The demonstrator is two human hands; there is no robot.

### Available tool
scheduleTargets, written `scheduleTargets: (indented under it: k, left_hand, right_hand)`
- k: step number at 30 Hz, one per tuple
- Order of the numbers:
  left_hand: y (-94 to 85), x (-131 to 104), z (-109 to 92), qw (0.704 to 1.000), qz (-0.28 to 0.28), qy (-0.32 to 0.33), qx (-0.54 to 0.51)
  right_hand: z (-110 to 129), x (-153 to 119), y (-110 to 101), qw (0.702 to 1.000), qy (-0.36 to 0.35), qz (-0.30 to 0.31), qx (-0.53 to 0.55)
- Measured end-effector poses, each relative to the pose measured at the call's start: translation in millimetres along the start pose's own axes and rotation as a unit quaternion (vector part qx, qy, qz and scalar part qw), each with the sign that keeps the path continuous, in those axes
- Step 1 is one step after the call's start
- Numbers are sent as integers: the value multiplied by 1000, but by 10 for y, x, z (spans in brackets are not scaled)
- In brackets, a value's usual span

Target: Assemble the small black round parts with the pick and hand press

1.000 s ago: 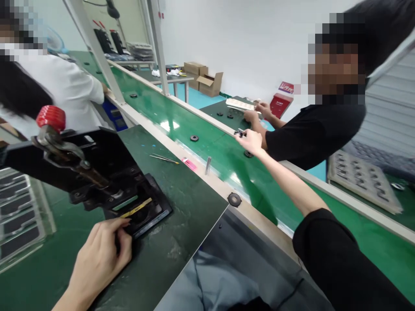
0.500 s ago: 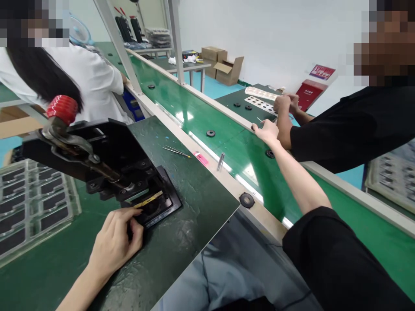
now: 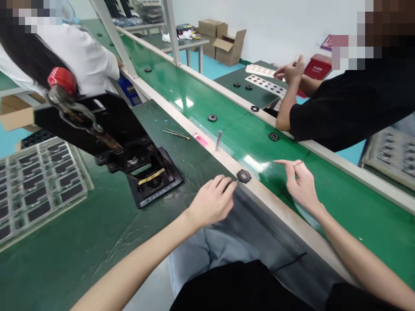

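Note:
My left hand (image 3: 215, 199) has loosely bent fingers and holds nothing I can see. Its fingertips are close beside a black round part (image 3: 244, 176) on the near rail; whether they touch it is unclear. Over the green belt (image 3: 227, 131), my right hand (image 3: 302, 183) has its index finger stretched out to the left, with nothing visible in it. More black round parts lie on the belt, one (image 3: 212, 117) mid-belt and one (image 3: 274, 136) towards the far side. Another (image 3: 255, 108) sits at the far rail.
At the left stands a black press fixture (image 3: 158, 179) with a red-knobbed lever (image 3: 61, 80), beside a tray of parts (image 3: 42, 185). Tweezers (image 3: 177, 134) lie on the table. Metal pins (image 3: 218, 141) and a pink item (image 3: 200, 139) are on the near rail. Co-workers sit left and right.
My left hand has left the press fixture and moved right to the black part on the near rail. My right hand has drawn back from the far rail. The right co-worker's hands have risen.

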State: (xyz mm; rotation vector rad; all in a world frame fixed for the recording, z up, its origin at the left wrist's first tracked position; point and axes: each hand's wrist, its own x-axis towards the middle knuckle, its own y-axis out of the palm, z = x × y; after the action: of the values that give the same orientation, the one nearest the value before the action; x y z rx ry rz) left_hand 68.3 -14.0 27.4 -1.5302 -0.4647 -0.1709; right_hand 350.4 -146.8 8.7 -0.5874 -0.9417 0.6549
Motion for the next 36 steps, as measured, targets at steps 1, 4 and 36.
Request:
scheduleTargets:
  k: [1,4,36]
  left_hand:
    - [96,179,-53,1000,10,-22,-7]
    - [326,571,-123,996,71,-62,2]
    - [-318,-1398,331,955,-27,-256,-145]
  right_hand:
    - [16,-73,11,1000,10,-4,11]
    - [7,-170,68,999,20,-13,25]
    - [2368,413,1874,893,-187,207,354]
